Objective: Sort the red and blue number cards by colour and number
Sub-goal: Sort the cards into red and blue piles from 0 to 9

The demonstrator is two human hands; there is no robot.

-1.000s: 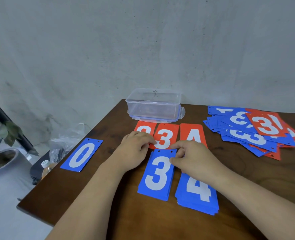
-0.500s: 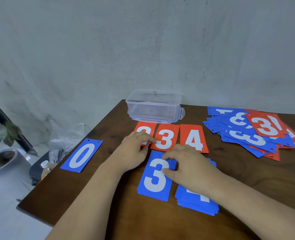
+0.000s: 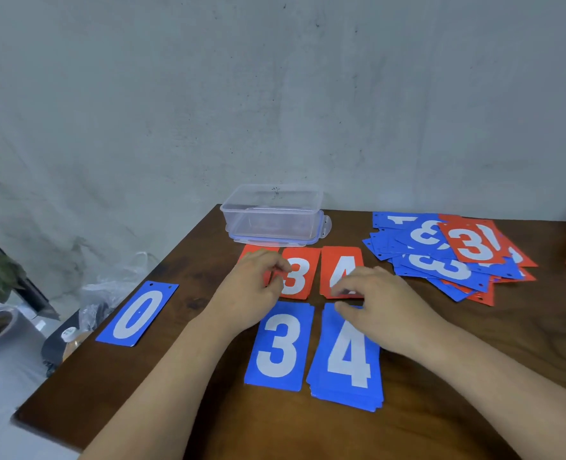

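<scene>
Your left hand [image 3: 256,290] covers the leftmost red card [image 3: 251,252], right hand [image 3: 381,310] touches the red 4 [image 3: 341,260]; grips cannot be told.

Red cards 3 [image 3: 297,273] and 4 [image 3: 340,267] and blue cards 0 [image 3: 138,314], 3 [image 3: 279,347] and 4 [image 3: 348,360] carry white numerals; the desk [image 3: 474,343] is dark brown.
</scene>
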